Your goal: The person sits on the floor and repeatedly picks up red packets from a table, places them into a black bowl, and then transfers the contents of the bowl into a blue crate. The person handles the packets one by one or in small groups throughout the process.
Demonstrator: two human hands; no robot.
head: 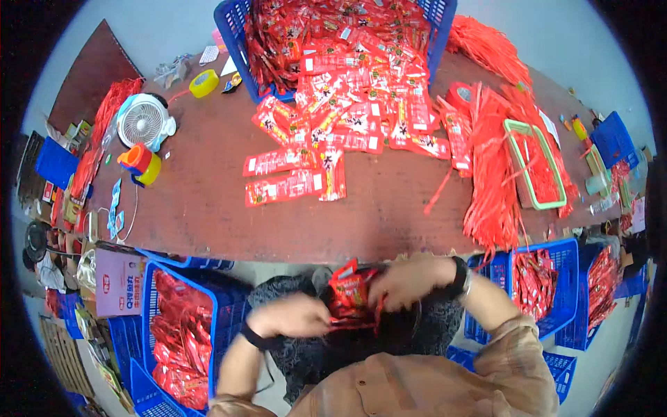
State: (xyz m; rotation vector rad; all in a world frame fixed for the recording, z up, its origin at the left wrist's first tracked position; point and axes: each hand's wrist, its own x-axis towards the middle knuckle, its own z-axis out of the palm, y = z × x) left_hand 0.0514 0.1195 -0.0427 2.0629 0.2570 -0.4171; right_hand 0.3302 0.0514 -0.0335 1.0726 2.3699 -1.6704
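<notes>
Both hands are over my lap, below the front edge of the brown table (208,224). My left hand (297,315), blurred, grips the end of a thin red strand or packet edge. My right hand (409,284), also blurred, is at the right side of a bunch of red snack packets (350,292) and appears to hold it; its fingertips are partly hidden. Loose red packets (359,120) spill onto the tabletop from a tipped blue plastic basket (440,31). Red plastic tying strands (490,172) lie in a thick bundle at the table's right.
A small white fan (143,121), a yellow tape roll (204,83) and an orange-and-yellow tape dispenser (141,164) stand on the left. A green-rimmed basket (555,180) sits at the right. Blue crates of packets flank my legs, left (213,313) and right (570,281).
</notes>
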